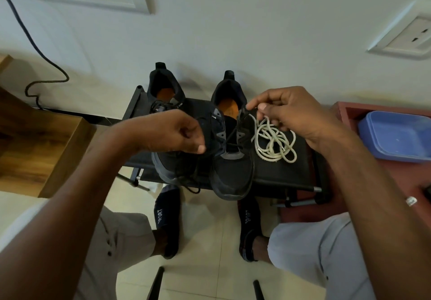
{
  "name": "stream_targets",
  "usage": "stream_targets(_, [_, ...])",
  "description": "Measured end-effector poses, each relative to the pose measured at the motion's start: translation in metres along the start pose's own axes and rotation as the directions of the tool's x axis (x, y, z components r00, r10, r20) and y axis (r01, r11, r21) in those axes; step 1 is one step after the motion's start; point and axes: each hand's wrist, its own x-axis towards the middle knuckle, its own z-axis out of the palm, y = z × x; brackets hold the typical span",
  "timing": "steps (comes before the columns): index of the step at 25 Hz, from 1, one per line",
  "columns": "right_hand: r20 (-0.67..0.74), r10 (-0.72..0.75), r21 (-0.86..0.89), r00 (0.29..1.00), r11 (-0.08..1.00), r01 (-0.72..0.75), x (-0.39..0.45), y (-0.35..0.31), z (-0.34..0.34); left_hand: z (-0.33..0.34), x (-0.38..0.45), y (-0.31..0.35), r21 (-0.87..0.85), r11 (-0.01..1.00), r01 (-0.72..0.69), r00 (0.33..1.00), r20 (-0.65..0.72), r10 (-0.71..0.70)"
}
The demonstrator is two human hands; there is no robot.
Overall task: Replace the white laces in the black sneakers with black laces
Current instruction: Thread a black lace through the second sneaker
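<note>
At frame centre, a black lace [229, 136] was being threaded through the right sneaker [233, 159], one end pinched by each hand [177, 131] [286, 110]; white laces [272, 141] lay discarded alongside. Next, probably the upper eyelets.

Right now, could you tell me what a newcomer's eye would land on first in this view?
Two hands meet over a pair of black mesh sneakers standing on a small black stool: the left hand and the right hand each pinch an end of a thin black lace threaded through the right-side shoe. Beside that shoe, on the stool, lies a tangled heap of white cord laces. A blue plastic tub sits at the far right.
</note>
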Motion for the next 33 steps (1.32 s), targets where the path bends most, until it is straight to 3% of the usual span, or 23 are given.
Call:
stream_targets(1, [0.080,-0.010,0.017,0.997,1.000,0.009,-0.001,-0.002,0.003,0.002,0.003,0.006,-0.051,0.997,-0.065,0.989,-0.135,0.058])
stream_targets(3, [0.178,-0.039,0.079,0.983,0.997,0.026,-0.003,-0.005,0.011,0.005,0.009,0.021,-0.211,0.946,-0.245,0.897,-0.421,0.138])
stream_targets(4, [0.190,-0.043,0.117,0.981,0.993,0.021,-0.002,-0.005,0.013,0.008,0.013,0.029,-0.295,0.902,-0.315,0.874,-0.462,0.154])
stream_targets(7, [0.110,-0.017,0.200,0.994,0.980,-0.006,0.002,-0.005,0.016,0.026,0.025,0.044,-0.434,0.839,-0.329,0.919,-0.350,0.179])
stream_targets(11, [-0.017,0.076,0.175,0.997,0.982,-0.072,0.006,0.004,0.016,0.030,0.033,0.032,-0.342,0.909,-0.238,0.930,-0.350,0.112])
stream_targets(14, [-0.131,0.133,0.089,0.982,0.988,-0.122,0.008,0.010,0.020,0.027,0.028,0.028,-0.299,0.939,-0.167,0.971,-0.216,0.103])
stream_targets(16, [-0.109,0.131,0.054,0.985,0.991,-0.125,0.007,0.010,0.021,0.030,0.027,0.032,-0.346,0.928,-0.141,0.972,-0.227,0.063])
stream_targets(20, [0.070,0.078,0.028,0.995,0.996,-0.080,0.005,0.002,0.029,0.038,0.037,0.036,-0.482,0.863,-0.152,0.945,-0.326,-0.015])
stream_targets(23, [0.019,0.053,0.031,0.998,0.998,-0.054,0.007,0.004,0.035,0.045,0.041,0.035,-0.543,0.825,-0.155,0.929,-0.364,-0.065])
stream_targets(25, [-0.038,-0.034,-0.227,0.999,0.974,0.024,0.010,0.012,0.038,0.051,0.044,0.032,-0.469,0.872,-0.141,0.896,-0.435,-0.089])
stream_targets(28, [0.128,-0.040,-0.582,0.991,0.806,0.108,0.009,0.020,0.045,0.062,0.050,0.028,-0.118,0.989,-0.094,0.814,-0.581,0.007])
stream_targets(30, [0.201,0.020,-0.628,0.979,0.770,0.113,0.009,0.023,0.048,0.070,0.053,0.028,-0.004,0.996,-0.088,0.812,-0.580,0.069])
stream_targets(33, [0.114,-0.021,-0.579,0.993,0.811,0.084,0.012,0.026,0.045,0.079,0.058,0.031,0.135,0.989,-0.053,0.811,-0.572,0.122])
